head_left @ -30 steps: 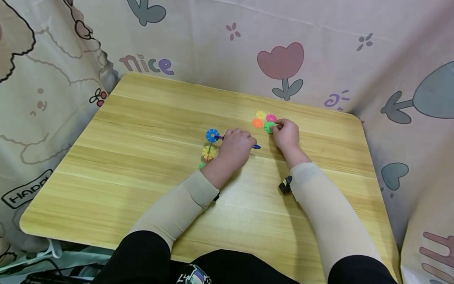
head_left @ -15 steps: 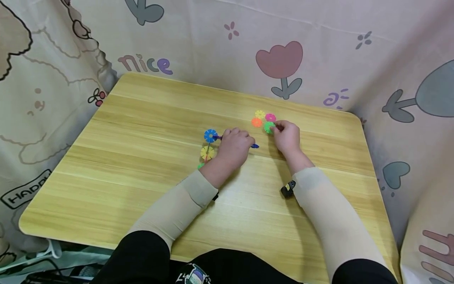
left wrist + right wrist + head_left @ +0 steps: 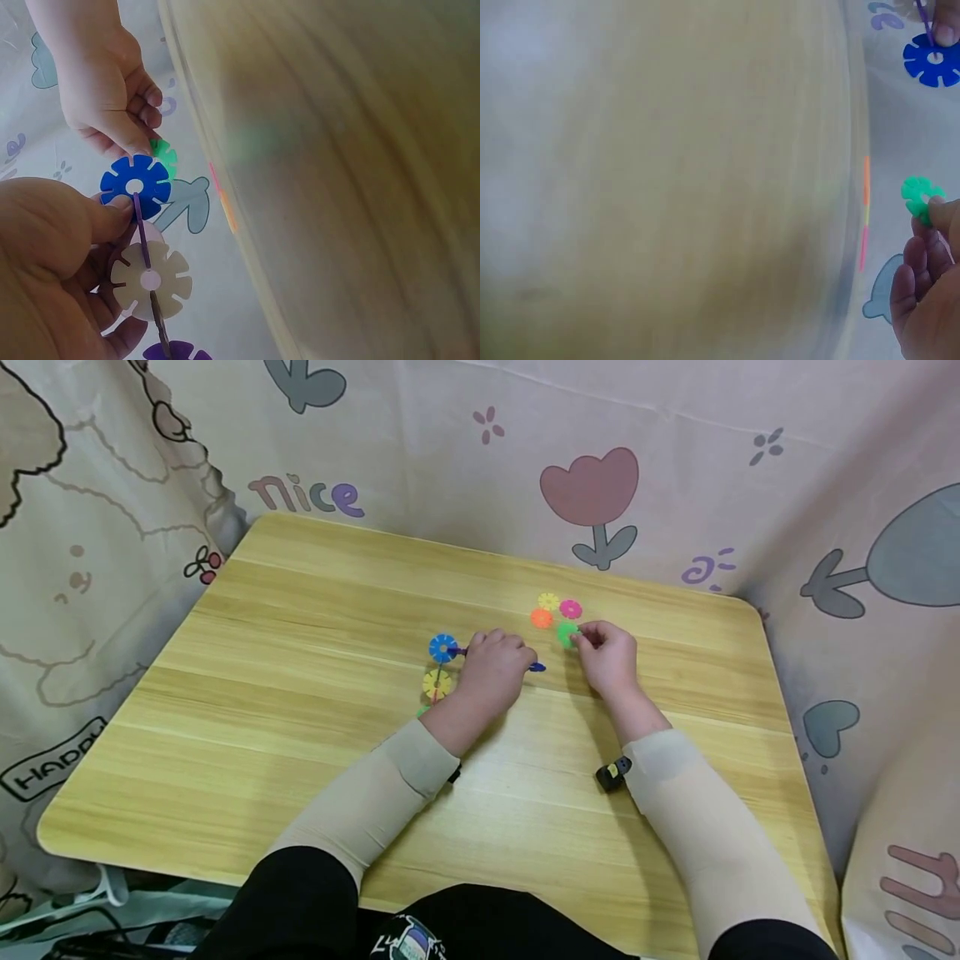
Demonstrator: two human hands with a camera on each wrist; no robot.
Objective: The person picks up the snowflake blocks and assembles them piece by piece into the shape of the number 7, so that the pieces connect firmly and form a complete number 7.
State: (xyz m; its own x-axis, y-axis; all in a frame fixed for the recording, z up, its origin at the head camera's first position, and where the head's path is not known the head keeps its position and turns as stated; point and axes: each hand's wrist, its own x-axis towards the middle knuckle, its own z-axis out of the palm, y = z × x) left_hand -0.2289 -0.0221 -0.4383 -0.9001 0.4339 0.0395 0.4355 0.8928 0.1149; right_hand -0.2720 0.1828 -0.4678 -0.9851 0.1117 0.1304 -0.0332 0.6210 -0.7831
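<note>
My left hand (image 3: 491, 672) grips a chain of notched plastic snowflake discs, slotted into one another. In the left wrist view, its thumb presses a dark blue disc (image 3: 156, 174) at one end, followed by a thin purple disc seen edge-on and a whitish disc (image 3: 174, 283). On the chain's left part, a lighter blue disc (image 3: 435, 648), a yellow disc (image 3: 430, 687) and a bit of green show; the palm hides the middle. My right hand (image 3: 611, 660) pinches a loose green snowflake disc (image 3: 913, 192) between thumb and fingers, apart from the dark blue disc.
Beyond the right hand, loose orange (image 3: 541, 618), pale yellow (image 3: 548, 601) and pink (image 3: 571, 609) discs lie on the wooden table (image 3: 315, 610). A patterned curtain (image 3: 450, 460) hangs close behind the table's far edge.
The right hand has shifted slightly towards the person, drawing the green disc away from the pink one. The left hand with the chain has stayed almost still.
</note>
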